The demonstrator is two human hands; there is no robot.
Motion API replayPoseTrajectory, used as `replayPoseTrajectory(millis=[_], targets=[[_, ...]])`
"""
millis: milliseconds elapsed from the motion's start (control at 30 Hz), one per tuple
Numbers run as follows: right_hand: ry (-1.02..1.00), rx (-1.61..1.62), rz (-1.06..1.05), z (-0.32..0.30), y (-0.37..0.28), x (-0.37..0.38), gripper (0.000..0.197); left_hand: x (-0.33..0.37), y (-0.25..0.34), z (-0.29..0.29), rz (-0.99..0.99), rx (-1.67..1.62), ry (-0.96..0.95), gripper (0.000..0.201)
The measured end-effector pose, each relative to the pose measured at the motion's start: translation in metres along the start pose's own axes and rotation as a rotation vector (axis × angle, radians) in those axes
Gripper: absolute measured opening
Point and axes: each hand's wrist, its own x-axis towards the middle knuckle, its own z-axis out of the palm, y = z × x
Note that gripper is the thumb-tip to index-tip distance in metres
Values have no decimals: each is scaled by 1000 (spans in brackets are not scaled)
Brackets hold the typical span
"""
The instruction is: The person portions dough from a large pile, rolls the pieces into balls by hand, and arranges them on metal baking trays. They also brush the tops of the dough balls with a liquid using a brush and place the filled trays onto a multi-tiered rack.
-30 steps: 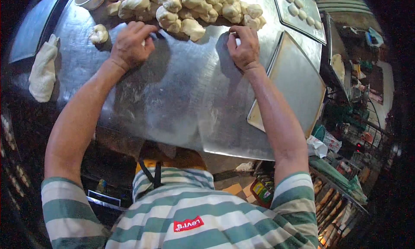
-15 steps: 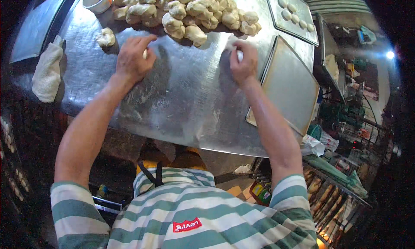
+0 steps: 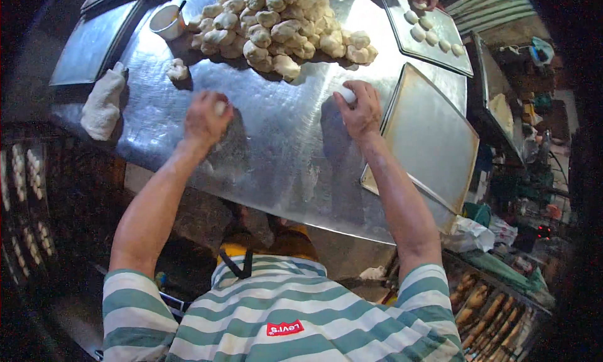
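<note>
The left hand (image 3: 206,120) curls its fingers round a small dough ball (image 3: 220,108), the right hand (image 3: 363,114) loosely cups a second ball (image 3: 348,96), the dough pile (image 3: 286,29) beyond both, and light, even pressure should keep them round

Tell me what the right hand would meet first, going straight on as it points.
The right hand would probably meet the right end of the dough pile; the hand's height above the table is unclear.
</note>
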Motion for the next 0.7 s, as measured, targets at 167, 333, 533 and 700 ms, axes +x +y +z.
replayPoseTrajectory(millis=[167, 333, 533, 700], targets=[[-59, -17, -129, 2, 14, -8, 27, 53, 17, -16, -92, -15, -37, 38], [-258, 161, 32, 1, 26, 9, 35, 45, 9, 25, -130, 261, -83, 68], [-125, -246, 293, 24, 22, 47, 43, 43, 20, 21, -107, 215, -129, 75], [-198, -414, 256, 27, 20, 53, 40, 43, 24, 19, -107, 199, -123, 75]])
